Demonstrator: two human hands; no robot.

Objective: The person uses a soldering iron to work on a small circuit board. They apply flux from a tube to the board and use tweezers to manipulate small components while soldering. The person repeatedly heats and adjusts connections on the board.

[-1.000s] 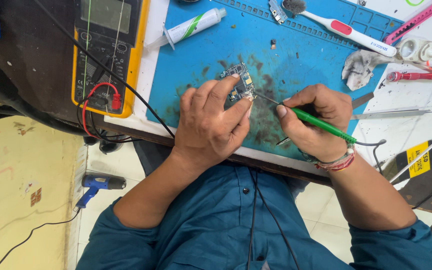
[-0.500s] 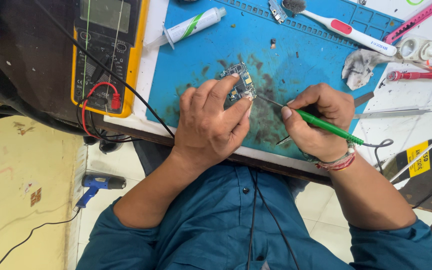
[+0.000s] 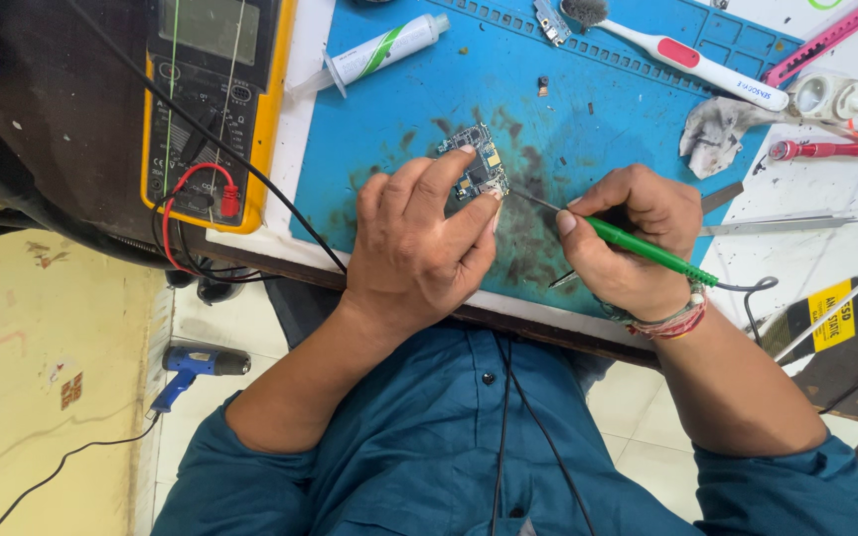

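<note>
Barely anything has shifted since the earlier frames: the right hand (image 3: 633, 238) has nudged its tool a touch closer to the board, and the left hand (image 3: 419, 243) sits where it was.

Closest to the camera is the teal shirt (image 3: 449, 447), with thin black cords running down it. Past that, both hands rest over the near edge of the blue silicone work mat (image 3: 608, 109).

The right hand's fingers are wrapped tight, pen-style, around a thin green-handled soldering iron (image 3: 647, 248). Its metal tip points left and ends right at the board's edge. There's a stack of thread bracelets (image 3: 672, 320) on that wrist.

The left hand's thumb and fingers are pinched on a small dark circuit board (image 3: 477, 164), pinning it against the mat roughly in the middle, a bit toward the near side. The board is an irregular little piece, dark with blue-ish patches, tiny silvery components and a yellowish bit on one side. The mat around it is smeared with dark grime.

On the white worktop at the mat's right edge lie metal tweezers (image 3: 777, 223). A yellow-cased multimeter (image 3: 215, 99) sits off the mat's left edge, with red and black leads plugged in.

Toward the mat's far edge there's a white syringe-style tube with a green stripe (image 3: 384, 50), and near the far right corner a white brush with a red grip (image 3: 692, 60) beside a crumpled dirty wipe (image 3: 722, 129). A red-handled tool (image 3: 826, 149) lies further right.
</note>
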